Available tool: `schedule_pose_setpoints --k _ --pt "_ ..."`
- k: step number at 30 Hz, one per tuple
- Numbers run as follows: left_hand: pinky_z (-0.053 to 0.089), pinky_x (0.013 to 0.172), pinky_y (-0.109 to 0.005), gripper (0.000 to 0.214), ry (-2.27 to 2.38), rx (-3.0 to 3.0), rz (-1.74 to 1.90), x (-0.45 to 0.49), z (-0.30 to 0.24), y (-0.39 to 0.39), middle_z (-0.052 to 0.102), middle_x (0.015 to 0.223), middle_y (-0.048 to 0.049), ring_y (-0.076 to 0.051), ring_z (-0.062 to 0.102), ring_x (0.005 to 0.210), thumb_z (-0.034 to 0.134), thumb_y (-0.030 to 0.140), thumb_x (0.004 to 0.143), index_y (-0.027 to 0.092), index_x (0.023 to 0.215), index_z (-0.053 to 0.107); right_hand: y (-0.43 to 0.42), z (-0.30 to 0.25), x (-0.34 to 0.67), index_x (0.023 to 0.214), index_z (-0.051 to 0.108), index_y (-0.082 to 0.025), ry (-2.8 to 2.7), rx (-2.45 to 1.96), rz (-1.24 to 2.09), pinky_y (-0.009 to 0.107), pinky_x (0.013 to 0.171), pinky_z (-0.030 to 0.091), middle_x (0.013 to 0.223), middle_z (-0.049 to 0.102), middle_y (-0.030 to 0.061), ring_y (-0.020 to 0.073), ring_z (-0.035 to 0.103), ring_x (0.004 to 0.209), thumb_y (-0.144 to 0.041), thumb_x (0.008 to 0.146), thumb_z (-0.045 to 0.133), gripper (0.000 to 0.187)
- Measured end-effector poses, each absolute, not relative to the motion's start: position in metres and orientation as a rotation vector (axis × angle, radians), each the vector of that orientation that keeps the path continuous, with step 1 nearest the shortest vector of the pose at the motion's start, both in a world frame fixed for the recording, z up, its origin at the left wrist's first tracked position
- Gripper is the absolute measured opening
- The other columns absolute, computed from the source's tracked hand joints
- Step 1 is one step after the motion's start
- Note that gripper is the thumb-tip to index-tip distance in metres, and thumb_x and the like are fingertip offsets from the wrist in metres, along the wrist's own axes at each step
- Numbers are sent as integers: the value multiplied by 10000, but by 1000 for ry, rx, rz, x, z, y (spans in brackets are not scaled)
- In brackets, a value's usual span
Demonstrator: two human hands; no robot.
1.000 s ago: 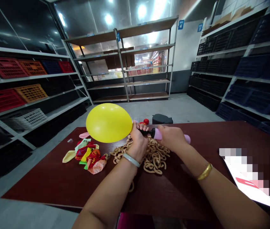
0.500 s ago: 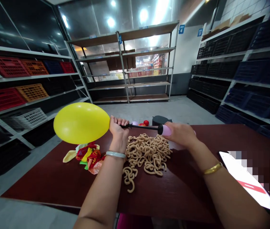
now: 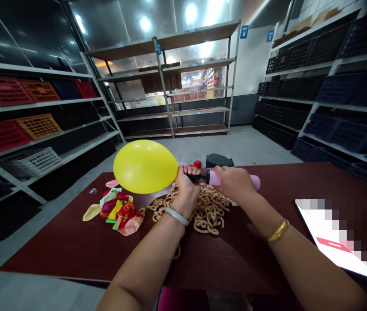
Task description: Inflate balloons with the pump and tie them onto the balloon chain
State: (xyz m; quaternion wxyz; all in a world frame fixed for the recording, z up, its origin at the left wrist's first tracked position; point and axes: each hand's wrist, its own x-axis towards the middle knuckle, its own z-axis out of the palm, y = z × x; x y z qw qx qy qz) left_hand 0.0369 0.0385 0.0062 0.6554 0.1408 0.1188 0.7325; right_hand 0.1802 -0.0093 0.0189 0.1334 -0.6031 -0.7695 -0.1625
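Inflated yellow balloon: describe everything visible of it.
The glossy, rubbery-looking yellow balloon is inflated into a smooth egg shape, with pale light reflections on top. It points sideways, apparently held above the dark red-brown, wooden-looking table. Its narrower end meets the bare left hand, which hides the neck.

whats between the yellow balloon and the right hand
In the head view: the left hand, beside the yellow balloon, then the pump's black section and some pink barrel, up to the right hand.
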Motion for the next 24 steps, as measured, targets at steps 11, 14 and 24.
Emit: schedule_pose_setpoints --k 11,14,24 --pt "225 423 -244 389 397 351 1747 -10 22 56 246 389 78 -86 277 324 463 294 878 201 590 218 7 7 195 1073 561 -250 -2234 -1760 -369 298 644 373 987 670 60 232 628 869 -492 801 522 366" --pt "222 422 -238 397 396 387 1828 -36 40 56 253 394 85 -78 268 316 458 323 880 200 597 208 7 12 205 1032 581 -222 -2178 -1744 -456 303 646 354 959 667 76 239 616 861 -487 797 524 359" --pt "238 419 -234 452 277 374 1809 -12 39 47 259 425 69 -78 280 345 441 434 916 193 582 254 -2 19 196 1004 561 -193 -2128 -1704 -577 309 638 286 877 646 85 235 580 783 -458 819 502 329"
